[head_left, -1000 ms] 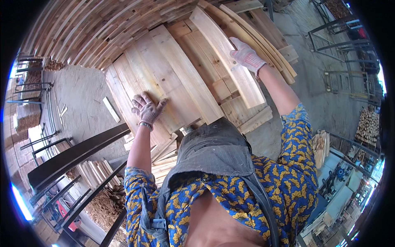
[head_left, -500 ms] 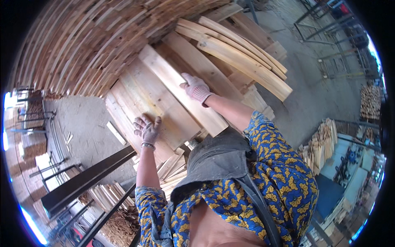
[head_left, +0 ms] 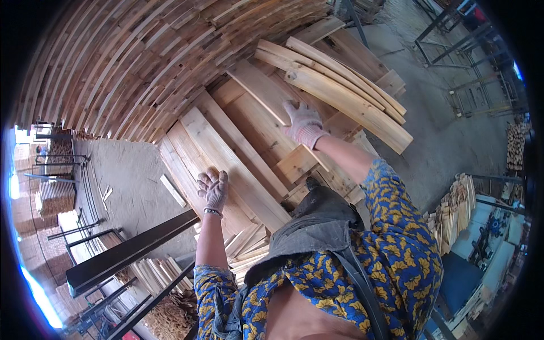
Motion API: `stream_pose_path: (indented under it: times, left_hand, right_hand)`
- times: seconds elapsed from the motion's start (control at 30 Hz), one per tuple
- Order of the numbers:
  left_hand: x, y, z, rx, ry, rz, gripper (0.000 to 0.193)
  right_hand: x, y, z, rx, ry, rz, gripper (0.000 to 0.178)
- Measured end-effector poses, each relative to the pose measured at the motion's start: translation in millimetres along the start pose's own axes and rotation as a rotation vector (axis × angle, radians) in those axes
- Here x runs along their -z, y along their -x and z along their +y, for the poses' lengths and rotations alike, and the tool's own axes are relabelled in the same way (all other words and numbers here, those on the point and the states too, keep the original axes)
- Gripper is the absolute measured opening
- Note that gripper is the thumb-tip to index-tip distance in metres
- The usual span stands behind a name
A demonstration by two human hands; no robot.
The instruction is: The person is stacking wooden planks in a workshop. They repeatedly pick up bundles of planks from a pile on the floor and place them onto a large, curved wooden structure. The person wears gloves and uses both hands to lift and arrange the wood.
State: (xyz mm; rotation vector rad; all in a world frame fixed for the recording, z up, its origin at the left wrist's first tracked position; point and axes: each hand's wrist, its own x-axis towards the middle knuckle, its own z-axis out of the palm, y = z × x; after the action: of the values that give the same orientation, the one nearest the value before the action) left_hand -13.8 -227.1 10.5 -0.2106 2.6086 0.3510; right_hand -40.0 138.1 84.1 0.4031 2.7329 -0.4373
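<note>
My right hand (head_left: pixel 304 123), in a pale knitted glove, is closed on the long edge of a wooden board (head_left: pixel 258 86) tilted over the stack. Part of that board is hidden behind the hand. My left hand (head_left: pixel 214 191), gloved too, rests at the left side of the stack with fingers apart and slightly bent, gripping nothing. Beneath and beside it lie wide, pale planks (head_left: pixel 226 161) side by side. A narrower plank (head_left: pixel 243 141) lies to their right, and a short wood piece (head_left: pixel 296 163) sits below my right hand.
Beyond the boards rises a tall stack of lumber (head_left: pixel 141 68). Several curved, bark-edged slats (head_left: pixel 345 96) lie across the pile at right. A dark metal beam (head_left: pixel 130 249) runs in from the left. Loose offcuts (head_left: pixel 246 243) lie near my apron (head_left: pixel 311 226).
My right hand has moved right with a board, and a gap with lower boards now shows between it and the left planks. My left hand stays over the left planks, its fingers more bent.
</note>
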Motion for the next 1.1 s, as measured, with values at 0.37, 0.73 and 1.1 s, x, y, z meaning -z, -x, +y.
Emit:
stream_pose_path:
  times: [0.37, 0.73, 1.1]
  left_hand:
    - [-2.7, 4.7, -5.7, -0.002, -0.068, 0.014, 0.099]
    - [-4.7, -1.1, -0.6, -0.012, -0.047, 0.025, 0.099]
    - [-9.2, -1.3, 2.7, 0.014, -0.061, 0.055, 0.097]
  right_hand:
    - [41.1, 30.6, -3.6, 0.223, 0.016, 0.093, 0.082]
    - [66.4, -24.5, 129.3, -0.048, 0.555, 0.168, 0.094]
    - [81.5, -2.2, 96.3, -0.037, 0.497, 0.092, 0.099]
